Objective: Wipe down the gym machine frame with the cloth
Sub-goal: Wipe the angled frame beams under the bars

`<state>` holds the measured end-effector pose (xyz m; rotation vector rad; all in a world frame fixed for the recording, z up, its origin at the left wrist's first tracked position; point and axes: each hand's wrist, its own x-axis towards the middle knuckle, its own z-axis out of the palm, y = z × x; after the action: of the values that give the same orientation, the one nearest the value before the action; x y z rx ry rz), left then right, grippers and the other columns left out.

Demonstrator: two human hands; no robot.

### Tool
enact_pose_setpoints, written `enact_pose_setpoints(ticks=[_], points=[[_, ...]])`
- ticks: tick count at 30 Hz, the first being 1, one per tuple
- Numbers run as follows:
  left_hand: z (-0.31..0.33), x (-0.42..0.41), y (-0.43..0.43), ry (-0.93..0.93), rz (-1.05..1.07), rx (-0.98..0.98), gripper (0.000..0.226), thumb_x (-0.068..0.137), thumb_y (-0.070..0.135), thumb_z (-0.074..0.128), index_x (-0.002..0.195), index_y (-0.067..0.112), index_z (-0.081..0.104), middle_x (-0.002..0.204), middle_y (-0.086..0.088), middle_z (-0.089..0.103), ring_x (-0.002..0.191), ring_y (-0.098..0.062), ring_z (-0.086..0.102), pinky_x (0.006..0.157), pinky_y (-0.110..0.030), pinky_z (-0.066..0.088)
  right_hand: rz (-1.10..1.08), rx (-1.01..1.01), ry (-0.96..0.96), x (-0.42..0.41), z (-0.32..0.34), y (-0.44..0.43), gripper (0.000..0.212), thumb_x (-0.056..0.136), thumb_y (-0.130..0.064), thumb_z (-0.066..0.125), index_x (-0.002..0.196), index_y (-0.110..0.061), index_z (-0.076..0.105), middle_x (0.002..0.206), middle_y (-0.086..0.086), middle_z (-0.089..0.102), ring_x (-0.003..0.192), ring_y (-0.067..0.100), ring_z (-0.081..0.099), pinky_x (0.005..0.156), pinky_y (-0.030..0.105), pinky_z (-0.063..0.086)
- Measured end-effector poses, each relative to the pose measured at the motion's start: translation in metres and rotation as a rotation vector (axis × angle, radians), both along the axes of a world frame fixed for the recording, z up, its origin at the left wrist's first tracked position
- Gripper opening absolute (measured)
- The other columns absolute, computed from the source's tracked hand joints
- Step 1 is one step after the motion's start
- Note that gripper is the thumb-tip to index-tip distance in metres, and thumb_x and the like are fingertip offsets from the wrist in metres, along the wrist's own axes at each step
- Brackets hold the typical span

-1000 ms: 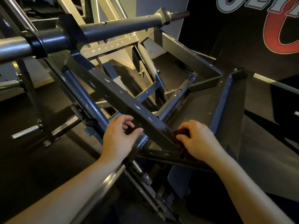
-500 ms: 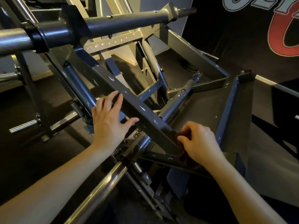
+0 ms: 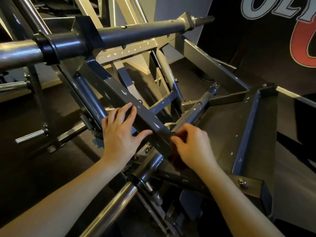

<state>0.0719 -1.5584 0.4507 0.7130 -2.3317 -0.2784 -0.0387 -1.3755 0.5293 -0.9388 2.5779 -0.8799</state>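
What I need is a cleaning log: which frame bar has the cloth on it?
The flat diagonal beam at centre: the right hand holds the red cloth against its lower end; left hand rests higher up.

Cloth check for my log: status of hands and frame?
Left hand flat on diagonal beam. Right hand grips cloth at beam's lower end. Only left hand in its path.

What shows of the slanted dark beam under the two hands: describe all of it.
The slanted beam is a rectangular-section frame member, seemingly metal painted dark grey, with pale chips along its top face. It slopes from upper left down to lower right. The left hand rests on it midway, fingers straight across the top, thumb against its near side. At its lower end the right hand holds a dark red cloth against it, hiding that end.
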Motion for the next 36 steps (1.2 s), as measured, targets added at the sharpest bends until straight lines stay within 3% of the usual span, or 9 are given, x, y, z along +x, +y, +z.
enact_pose_setpoints(ticks=[4,7,11,18,24,29,32,36], points=[[0.003,0.003,-0.001,-0.018,-0.008,-0.036,0.076,0.085,0.059,0.066,0.143,0.011,0.056,0.152,-0.003,0.048,0.138,-0.028,0.040,0.109,-0.046,0.032,0.052,-0.099,0.059,-0.005,0.004,-0.054,0.012,0.098,-0.028,0.066,0.108,-0.027,0.060,0.092,-0.016,0.059,0.081,-0.007,0.055,0.074,0.013,0.046],[0.006,0.003,-0.003,-0.020,-0.001,-0.036,0.076,0.085,0.064,0.064,0.141,0.013,0.058,0.150,-0.002,0.050,0.138,-0.028,0.040,0.110,-0.047,0.030,0.081,0.002,-0.042,-0.010,0.006,-0.013,0.013,0.096,-0.029,0.066,0.106,-0.031,0.059,0.096,-0.014,0.062,0.086,-0.003,0.060,0.084,0.023,0.055],[0.004,0.001,-0.001,-0.018,0.023,-0.046,0.076,0.084,0.065,0.066,0.141,0.015,0.059,0.150,0.000,0.051,0.137,-0.027,0.040,0.110,-0.045,0.029,0.106,0.144,-0.079,-0.014,0.008,0.018,0.015,0.095,-0.031,0.069,0.107,-0.032,0.060,0.099,-0.011,0.066,0.087,0.000,0.064,0.074,0.019,0.054],[0.011,0.004,0.005,-0.032,0.020,-0.013,0.069,0.082,0.043,0.075,0.142,0.014,0.058,0.151,-0.002,0.050,0.141,-0.027,0.040,0.116,-0.043,0.022,0.216,-0.096,0.057,-0.022,0.011,-0.090,0.019,0.098,-0.030,0.066,0.114,-0.023,0.059,0.096,-0.013,0.058,0.089,0.002,0.058,0.086,0.026,0.053],[0.019,0.008,-0.011,-0.028,0.092,0.004,0.083,0.081,0.065,0.065,0.145,0.014,0.055,0.154,-0.001,0.047,0.143,-0.025,0.038,0.116,-0.049,0.029,0.332,0.167,-0.003,-0.034,0.013,-0.016,0.016,0.095,-0.029,0.068,0.108,-0.029,0.058,0.094,-0.013,0.061,0.082,0.000,0.060,0.070,0.018,0.052],[0.023,0.010,-0.030,-0.032,0.058,0.040,0.083,0.079,0.059,0.068,0.147,0.013,0.052,0.155,-0.001,0.047,0.145,-0.024,0.037,0.118,-0.053,0.032,0.335,0.025,0.074,-0.030,0.026,-0.099,0.016,0.098,-0.026,0.065,0.112,-0.020,0.060,0.099,-0.006,0.062,0.095,0.009,0.063,0.089,0.029,0.056],[0.018,0.013,-0.047,-0.020,0.019,0.034,0.083,0.081,0.055,0.073,0.150,0.014,0.048,0.158,0.001,0.043,0.148,-0.021,0.034,0.119,-0.052,0.031,0.316,-0.055,0.115,-0.030,0.030,-0.151,0.021,0.099,-0.028,0.064,0.117,-0.020,0.060,0.103,-0.006,0.062,0.097,0.010,0.062,0.088,0.028,0.055],[0.020,0.010,-0.073,-0.026,0.006,0.062,0.091,0.080,0.068,0.060,0.153,0.015,0.044,0.162,0.001,0.036,0.151,-0.022,0.028,0.121,-0.053,0.028,0.318,0.010,0.019,-0.035,0.024,-0.109,0.016,0.097,-0.030,0.065,0.112,-0.027,0.060,0.100,-0.010,0.064,0.094,0.001,0.063,0.085,0.024,0.055]])
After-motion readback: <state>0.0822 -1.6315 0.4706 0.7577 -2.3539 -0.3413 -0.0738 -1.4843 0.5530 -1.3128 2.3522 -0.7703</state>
